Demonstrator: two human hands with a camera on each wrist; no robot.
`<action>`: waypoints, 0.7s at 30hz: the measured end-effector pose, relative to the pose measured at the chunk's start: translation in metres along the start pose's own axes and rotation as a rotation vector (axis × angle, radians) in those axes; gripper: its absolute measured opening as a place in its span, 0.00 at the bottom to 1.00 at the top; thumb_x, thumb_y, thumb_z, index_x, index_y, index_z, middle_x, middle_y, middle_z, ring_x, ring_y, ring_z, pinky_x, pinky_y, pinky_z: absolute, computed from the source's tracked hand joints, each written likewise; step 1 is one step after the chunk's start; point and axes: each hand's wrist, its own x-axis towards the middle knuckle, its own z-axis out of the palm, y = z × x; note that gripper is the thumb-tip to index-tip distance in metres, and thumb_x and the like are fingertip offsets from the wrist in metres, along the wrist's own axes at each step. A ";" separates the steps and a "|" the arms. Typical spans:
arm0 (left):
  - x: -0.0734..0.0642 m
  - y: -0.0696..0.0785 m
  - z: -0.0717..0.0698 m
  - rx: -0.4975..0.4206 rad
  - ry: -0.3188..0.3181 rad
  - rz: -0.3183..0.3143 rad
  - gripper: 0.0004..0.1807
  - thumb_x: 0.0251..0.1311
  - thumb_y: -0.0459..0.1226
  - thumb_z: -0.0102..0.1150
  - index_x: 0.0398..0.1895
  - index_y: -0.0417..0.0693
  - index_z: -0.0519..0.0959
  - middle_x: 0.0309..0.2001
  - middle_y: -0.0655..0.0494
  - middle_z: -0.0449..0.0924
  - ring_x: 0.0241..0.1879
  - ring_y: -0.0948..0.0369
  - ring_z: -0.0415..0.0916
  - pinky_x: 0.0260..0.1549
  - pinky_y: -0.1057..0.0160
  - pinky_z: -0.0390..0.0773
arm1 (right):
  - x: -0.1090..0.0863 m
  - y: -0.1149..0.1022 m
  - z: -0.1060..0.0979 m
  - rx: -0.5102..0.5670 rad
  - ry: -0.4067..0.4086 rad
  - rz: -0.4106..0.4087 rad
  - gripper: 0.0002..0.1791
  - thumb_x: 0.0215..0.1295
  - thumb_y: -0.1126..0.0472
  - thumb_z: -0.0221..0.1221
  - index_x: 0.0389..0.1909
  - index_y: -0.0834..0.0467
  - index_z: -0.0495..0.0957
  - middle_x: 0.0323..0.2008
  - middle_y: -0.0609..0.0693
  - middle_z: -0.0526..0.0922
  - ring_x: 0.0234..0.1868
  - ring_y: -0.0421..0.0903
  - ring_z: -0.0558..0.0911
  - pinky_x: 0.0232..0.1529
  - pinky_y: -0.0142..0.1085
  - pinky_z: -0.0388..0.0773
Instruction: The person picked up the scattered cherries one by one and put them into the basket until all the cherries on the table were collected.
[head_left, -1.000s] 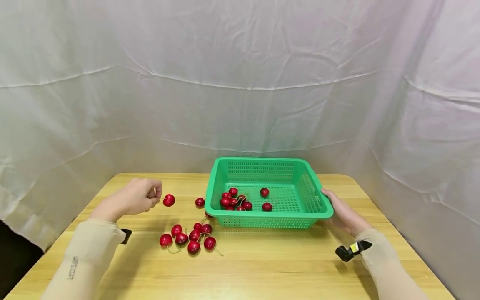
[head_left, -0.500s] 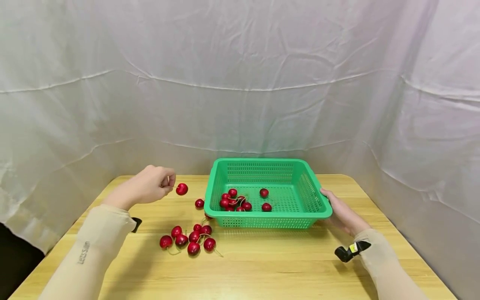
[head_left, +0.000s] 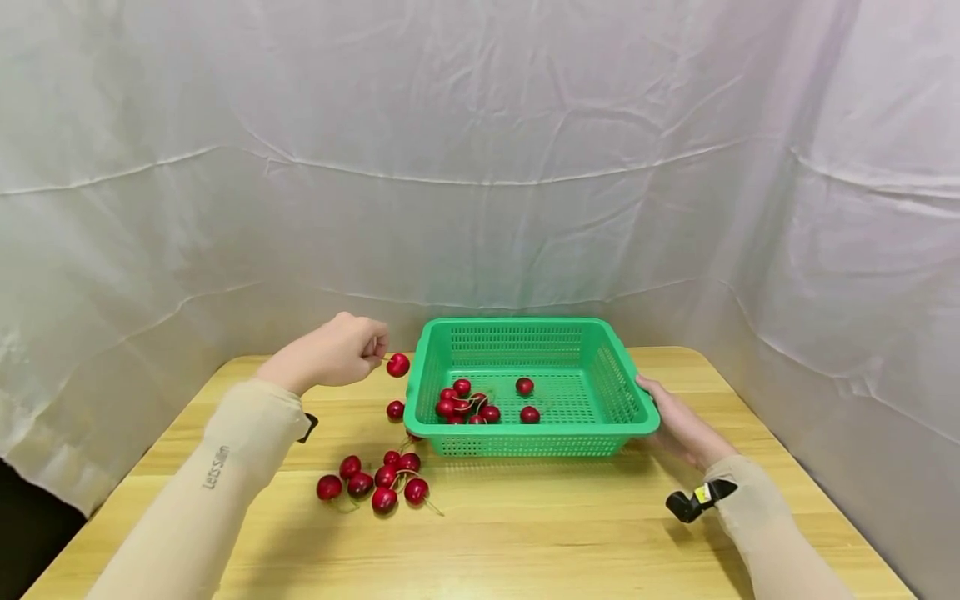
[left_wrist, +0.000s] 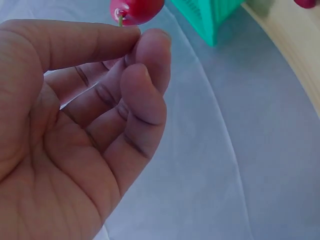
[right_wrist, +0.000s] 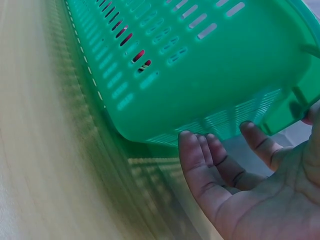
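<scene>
In the head view my left hand (head_left: 336, 350) pinches a red cherry (head_left: 398, 365) by its stem, just left of the green basket (head_left: 525, 430) and above the table. The left wrist view shows thumb and finger meeting at the stem, with the cherry (left_wrist: 137, 10) beyond the fingertips. My right hand (head_left: 682, 427) holds the basket's right end, its thumb at the rim and its fingers (right_wrist: 192, 155) against the outer wall. Several cherries (head_left: 446, 408) lie inside the basket, mostly towards its left, with two (head_left: 530, 414) nearer the middle.
Several cherries with stems (head_left: 385, 500) are spread on the wooden table (head_left: 525, 533) in front of the basket's left side. Another cherry (head_left: 395, 410) sits close to its left end, and one is partly hidden by the front corner. Pale cloth (head_left: 480, 233) hangs behind.
My left hand has moved right and a little upward with the cherry, coming close to the basket's left rim. The right hand has kept its place on the basket.
</scene>
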 end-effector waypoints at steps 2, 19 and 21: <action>0.007 0.002 0.001 -0.020 -0.018 0.005 0.10 0.63 0.24 0.59 0.29 0.47 0.77 0.19 0.60 0.67 0.23 0.63 0.67 0.33 0.61 0.74 | 0.000 0.000 0.001 -0.005 0.007 0.009 0.44 0.87 0.34 0.31 0.84 0.65 0.46 0.58 0.50 0.79 0.56 0.42 0.83 0.59 0.37 0.83; 0.057 0.027 0.028 -0.029 -0.234 -0.006 0.13 0.61 0.21 0.48 0.30 0.47 0.76 0.23 0.58 0.71 0.24 0.62 0.63 0.32 0.62 0.69 | 0.001 0.001 0.001 -0.013 0.022 0.017 0.45 0.86 0.34 0.31 0.85 0.64 0.43 0.63 0.54 0.76 0.58 0.40 0.81 0.59 0.36 0.83; 0.060 0.030 0.032 -0.013 -0.245 0.004 0.15 0.59 0.20 0.46 0.28 0.49 0.74 0.23 0.58 0.69 0.25 0.62 0.57 0.31 0.62 0.66 | 0.001 0.001 0.001 -0.014 0.019 0.015 0.45 0.87 0.34 0.31 0.85 0.64 0.42 0.63 0.54 0.76 0.58 0.40 0.81 0.59 0.36 0.83</action>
